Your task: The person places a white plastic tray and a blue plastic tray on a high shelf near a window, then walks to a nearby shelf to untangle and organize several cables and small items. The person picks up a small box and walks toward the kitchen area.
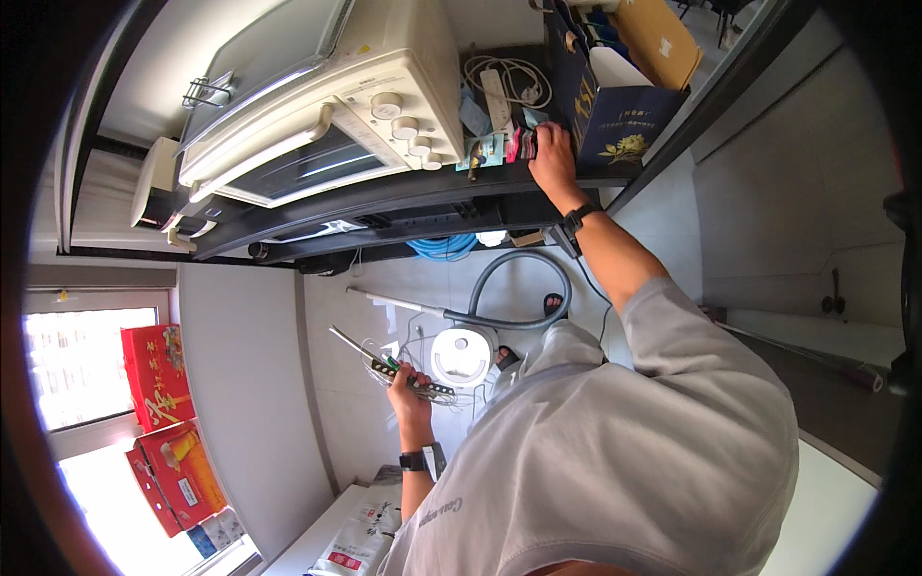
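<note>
My left hand (409,394) is closed around a bundle of thin pale wires (439,396), a dark strip with a row of pale round spots (386,369) and long thin sticks (349,341). The bundle is held above the floor, near a white canister vacuum cleaner (462,357). On the black shelf (504,176), my right hand (553,155) reaches between a dark blue cardboard box (623,126) and a row of small pink and dark packets (520,144). Its fingers touch the packets; their tips are partly hidden, so a grip cannot be made out.
A cream toaster oven (324,137) fills the shelf's left part. Behind the packets lie a white power strip (495,101) and coiled cable (529,72). The vacuum's grey hose (475,288) loops across the floor. Red boxes (155,374) stand by the window.
</note>
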The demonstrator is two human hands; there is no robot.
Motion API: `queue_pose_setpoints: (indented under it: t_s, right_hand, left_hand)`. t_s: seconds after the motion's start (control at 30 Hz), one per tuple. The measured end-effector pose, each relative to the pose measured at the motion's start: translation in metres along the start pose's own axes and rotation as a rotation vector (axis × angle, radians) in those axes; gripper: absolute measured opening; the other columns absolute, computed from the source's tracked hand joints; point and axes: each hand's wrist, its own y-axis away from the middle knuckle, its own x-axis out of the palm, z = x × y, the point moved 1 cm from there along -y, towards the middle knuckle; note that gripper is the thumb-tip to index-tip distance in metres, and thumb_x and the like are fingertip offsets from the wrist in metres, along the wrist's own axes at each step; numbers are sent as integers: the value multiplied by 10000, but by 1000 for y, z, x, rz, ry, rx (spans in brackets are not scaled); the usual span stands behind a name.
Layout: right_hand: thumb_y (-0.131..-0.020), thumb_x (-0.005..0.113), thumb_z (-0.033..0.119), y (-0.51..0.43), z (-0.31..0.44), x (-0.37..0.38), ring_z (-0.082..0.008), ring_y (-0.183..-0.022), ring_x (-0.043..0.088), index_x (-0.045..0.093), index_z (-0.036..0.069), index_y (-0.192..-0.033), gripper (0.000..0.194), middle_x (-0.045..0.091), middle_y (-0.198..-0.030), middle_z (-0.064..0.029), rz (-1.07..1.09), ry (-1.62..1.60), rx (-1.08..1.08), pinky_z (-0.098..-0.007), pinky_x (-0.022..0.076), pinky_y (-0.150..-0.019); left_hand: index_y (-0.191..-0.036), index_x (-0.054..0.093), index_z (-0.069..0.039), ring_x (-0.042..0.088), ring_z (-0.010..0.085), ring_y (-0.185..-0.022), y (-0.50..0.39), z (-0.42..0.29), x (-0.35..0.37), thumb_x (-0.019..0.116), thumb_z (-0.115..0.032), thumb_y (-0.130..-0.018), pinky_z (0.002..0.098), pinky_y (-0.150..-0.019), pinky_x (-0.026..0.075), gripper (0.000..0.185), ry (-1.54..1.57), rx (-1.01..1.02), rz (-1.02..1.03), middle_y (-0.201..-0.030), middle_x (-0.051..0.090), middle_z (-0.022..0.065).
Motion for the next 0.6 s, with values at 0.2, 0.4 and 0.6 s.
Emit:
queue_pose_setpoints:
  t_s: [0.2,0.4,0.6]
  right_hand:
    - [-655,703,-37,70,27,-26,-382,-1080,523,499,75,-1064,471,528,-1189,-152,-94,-470,-73,-435,434,-943]
    - [-588,763,-28,185,88,-32,-367,-1059,531,459,123,-1098,613,497,-1193,-155,279,-940,-194,-433,457,-902]
    - [-607,799,23,253,99,-5,-406,-1192,483,448,136,-1112,626,471,-1250,-152,400,-1005,-165,-482,438,-951]
  left_hand:
    - [-939,527,-49,507,165,-568,-13,-3,20,588,-20,-837,316,-551,453,122,-179,-54,71,-697,507,37]
    - [-995,559,-1,546,158,-610,-66,41,86,589,-22,-826,297,-588,446,174,-358,-112,374,-737,581,65]
    - [-1153,556,43,603,178,-795,-107,106,100,618,-66,-798,289,-715,493,377,-69,-320,624,-973,629,94]
